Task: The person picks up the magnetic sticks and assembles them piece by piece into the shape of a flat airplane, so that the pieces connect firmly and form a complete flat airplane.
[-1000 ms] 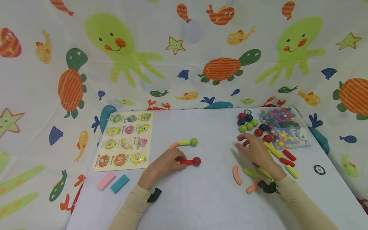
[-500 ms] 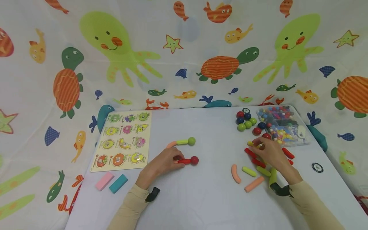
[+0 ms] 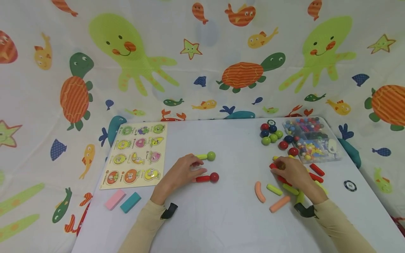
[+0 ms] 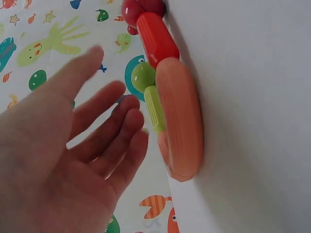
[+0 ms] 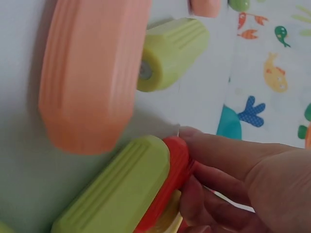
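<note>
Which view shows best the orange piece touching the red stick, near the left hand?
Left wrist view: the orange piece appears large, its whole length visible. In the head view, the left hand hides most of it; from the right wrist, I cannot identify it.

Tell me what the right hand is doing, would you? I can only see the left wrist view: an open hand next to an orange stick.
Observer: The right hand has its thumb and fingers curled around the end of a red stick.
Visitor: Oh, neat! And what's over on the left side?
Observer: A fruit board lies to the left of the left hand.
Visitor: Anything at the far right?
Observer: Yes, a clear box with small beads in many colours inside.
</note>
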Available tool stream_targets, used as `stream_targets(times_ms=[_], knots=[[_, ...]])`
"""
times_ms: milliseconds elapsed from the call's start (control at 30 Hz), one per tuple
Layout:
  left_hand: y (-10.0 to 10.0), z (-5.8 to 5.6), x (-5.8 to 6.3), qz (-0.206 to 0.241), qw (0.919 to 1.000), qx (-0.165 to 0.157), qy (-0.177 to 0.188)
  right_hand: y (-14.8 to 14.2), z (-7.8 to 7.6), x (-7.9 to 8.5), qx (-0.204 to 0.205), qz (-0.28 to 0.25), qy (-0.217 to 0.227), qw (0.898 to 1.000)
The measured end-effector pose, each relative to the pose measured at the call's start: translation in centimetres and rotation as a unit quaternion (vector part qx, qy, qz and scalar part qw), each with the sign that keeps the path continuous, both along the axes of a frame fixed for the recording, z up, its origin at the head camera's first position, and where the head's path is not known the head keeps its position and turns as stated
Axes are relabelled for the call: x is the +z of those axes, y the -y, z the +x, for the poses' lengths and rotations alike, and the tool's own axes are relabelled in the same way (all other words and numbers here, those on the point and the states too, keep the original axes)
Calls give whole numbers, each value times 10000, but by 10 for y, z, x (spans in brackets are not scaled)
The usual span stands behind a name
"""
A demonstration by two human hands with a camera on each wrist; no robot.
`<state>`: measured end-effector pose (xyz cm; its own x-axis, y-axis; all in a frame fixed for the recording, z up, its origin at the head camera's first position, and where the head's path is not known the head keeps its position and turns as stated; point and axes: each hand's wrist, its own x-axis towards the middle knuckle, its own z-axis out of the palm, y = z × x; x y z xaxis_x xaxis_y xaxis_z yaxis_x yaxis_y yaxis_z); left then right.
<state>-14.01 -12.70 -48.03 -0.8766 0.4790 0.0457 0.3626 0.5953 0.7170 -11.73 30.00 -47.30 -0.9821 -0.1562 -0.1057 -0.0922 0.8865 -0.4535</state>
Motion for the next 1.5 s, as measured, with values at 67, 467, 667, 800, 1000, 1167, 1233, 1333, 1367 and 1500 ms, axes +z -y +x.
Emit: stream_targets(times_ms=[67,467,667,800,1000,1167,1233,1333,1367,1500], knots=[[0,-5,-1,56,9997,160,-158,1,-1,0,85,37,7,10000],[-11,-27,-8,-556,9961,607,-309,24,-21,14,31,-418,-422,9982],[-16,-32,-13,-678,9955,641,-159,61,-47,28,18,-1073,-599,9924],[-19,-35,-15,-716,9951,660,-167,85,-66,35,-111,-1428,-389,9889],[-21,-37,-18,-776,9949,555,-335,119,-89,39,-383,-1757,21,9837],[-23,-38,-19,-800,9946,508,-414,148,-100,30,-508,-2203,500,9728],[-23,-39,-19,-821,9944,517,-414,160,-103,25,-577,-2291,634,9696],[-24,-39,-20,-839,9941,515,-448,176,-106,16,-690,-2356,752,9665],[-24,-39,-20,-839,9940,516,-468,181,-107,13,-717,-2364,786,9658],[-25,-39,-21,-761,9944,507,-535,196,-109,3,-838,-2372,869,9639]])
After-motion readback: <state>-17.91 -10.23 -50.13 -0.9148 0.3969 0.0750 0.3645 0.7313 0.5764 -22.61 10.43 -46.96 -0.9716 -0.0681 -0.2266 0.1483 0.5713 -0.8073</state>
